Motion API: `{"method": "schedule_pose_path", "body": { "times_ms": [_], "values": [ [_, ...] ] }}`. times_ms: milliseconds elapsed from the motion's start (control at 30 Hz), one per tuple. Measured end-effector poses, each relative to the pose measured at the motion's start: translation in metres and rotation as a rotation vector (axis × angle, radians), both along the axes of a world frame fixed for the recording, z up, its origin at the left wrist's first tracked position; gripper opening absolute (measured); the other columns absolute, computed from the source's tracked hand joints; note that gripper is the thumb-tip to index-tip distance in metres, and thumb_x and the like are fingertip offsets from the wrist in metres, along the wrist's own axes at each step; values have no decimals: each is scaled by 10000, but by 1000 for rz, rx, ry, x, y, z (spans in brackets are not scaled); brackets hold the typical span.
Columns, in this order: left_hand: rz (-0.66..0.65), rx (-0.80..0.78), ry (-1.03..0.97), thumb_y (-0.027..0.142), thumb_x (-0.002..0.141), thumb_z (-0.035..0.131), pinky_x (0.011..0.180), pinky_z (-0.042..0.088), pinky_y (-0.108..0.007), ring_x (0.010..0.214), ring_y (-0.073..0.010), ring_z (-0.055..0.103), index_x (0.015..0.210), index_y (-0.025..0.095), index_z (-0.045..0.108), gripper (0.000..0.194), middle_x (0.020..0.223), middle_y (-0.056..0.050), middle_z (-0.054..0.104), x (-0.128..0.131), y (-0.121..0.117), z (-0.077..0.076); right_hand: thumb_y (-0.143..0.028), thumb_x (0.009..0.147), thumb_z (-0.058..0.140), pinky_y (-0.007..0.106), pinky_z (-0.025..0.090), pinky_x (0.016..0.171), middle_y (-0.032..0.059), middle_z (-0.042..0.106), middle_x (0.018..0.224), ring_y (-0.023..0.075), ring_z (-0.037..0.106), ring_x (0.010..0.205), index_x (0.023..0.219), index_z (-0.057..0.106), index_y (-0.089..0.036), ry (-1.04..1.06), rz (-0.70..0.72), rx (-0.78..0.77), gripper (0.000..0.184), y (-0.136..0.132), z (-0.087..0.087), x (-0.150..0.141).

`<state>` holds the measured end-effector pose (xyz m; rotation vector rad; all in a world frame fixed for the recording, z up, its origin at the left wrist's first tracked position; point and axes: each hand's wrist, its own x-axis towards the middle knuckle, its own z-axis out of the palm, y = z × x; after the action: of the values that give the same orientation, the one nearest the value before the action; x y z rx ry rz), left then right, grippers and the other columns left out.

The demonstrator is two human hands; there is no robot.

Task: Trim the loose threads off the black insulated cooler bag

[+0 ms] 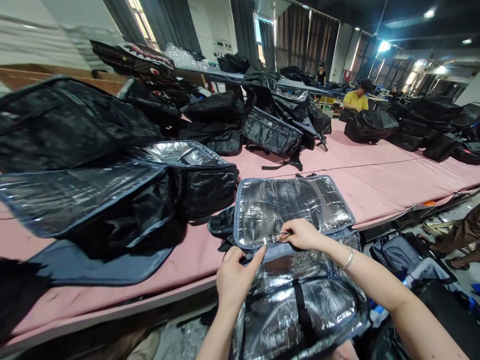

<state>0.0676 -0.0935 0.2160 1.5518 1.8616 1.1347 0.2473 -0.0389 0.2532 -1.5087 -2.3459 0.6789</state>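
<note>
An insulated bag with silver foil lining hangs over the table's front edge, a black strap across its inside. Its foil-lined flap, bound in blue-grey tape, lies folded back on the pink cloth. My left hand grips the flap's near left edge, thumb on top and fingers partly hidden beneath. Closed around a small dark tool with a thin tip, my right hand rests at the flap's near edge. The tool points left over the foil; its exact kind is too small to make out.
Left of me, open black foil-lined bags stand on the pink-covered table. Dark camouflage backpacks are heaped behind. More black bags lie far right. A person in yellow sits beyond. Bags on the floor crowd the right.
</note>
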Motion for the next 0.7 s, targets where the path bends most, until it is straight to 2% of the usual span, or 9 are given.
{"method": "schedule_pose_path", "body": {
  "times_ms": [133, 200, 267, 433, 567, 700],
  "values": [
    [93, -5, 27, 528, 676, 543, 608, 324, -268, 647, -154, 476, 525, 199, 389, 393, 636, 14, 464, 4, 1, -1, -313, 770, 629, 214, 318, 563, -13, 613, 711, 127, 538, 659, 755, 632, -191, -2, 10, -6, 123, -3, 3, 2],
    [95, -7, 20, 517, 681, 536, 609, 322, -267, 651, -153, 472, 527, 200, 381, 385, 642, 13, 462, 5, 1, -2, -348, 778, 625, 227, 332, 605, 5, 612, 804, 141, 539, 722, 859, 606, -186, 9, -22, 116, 182, -11, 4, 5],
    [77, -9, 5, 522, 684, 531, 612, 324, -265, 656, -152, 472, 532, 200, 383, 385, 646, 12, 458, 5, 1, -1, -371, 815, 584, 249, 339, 655, 33, 603, 882, 158, 533, 782, 965, 564, -172, -10, -38, 308, 250, -20, 6, 10],
    [63, -8, 14, 537, 698, 515, 587, 315, -258, 636, -145, 460, 541, 201, 367, 400, 636, 17, 434, 3, 0, -1, -320, 903, 455, 299, 287, 654, 47, 611, 890, 170, 499, 769, 947, 558, -163, -168, 137, 679, 193, -29, 4, 22],
    [61, 11, 19, 547, 703, 508, 590, 328, -255, 627, -143, 466, 536, 201, 379, 405, 621, 18, 437, 4, 0, 0, -312, 918, 443, 307, 259, 630, 23, 624, 868, 147, 467, 709, 892, 572, -171, -204, 206, 852, 193, -28, 1, 24],
    [56, 37, 16, 548, 700, 509, 590, 342, -251, 629, -143, 478, 529, 201, 408, 400, 623, 13, 464, 5, 0, 1, -234, 913, 458, 300, 249, 631, 9, 631, 834, 131, 450, 692, 876, 584, -180, -225, 243, 949, 143, -29, 1, 23]
  ]
}}
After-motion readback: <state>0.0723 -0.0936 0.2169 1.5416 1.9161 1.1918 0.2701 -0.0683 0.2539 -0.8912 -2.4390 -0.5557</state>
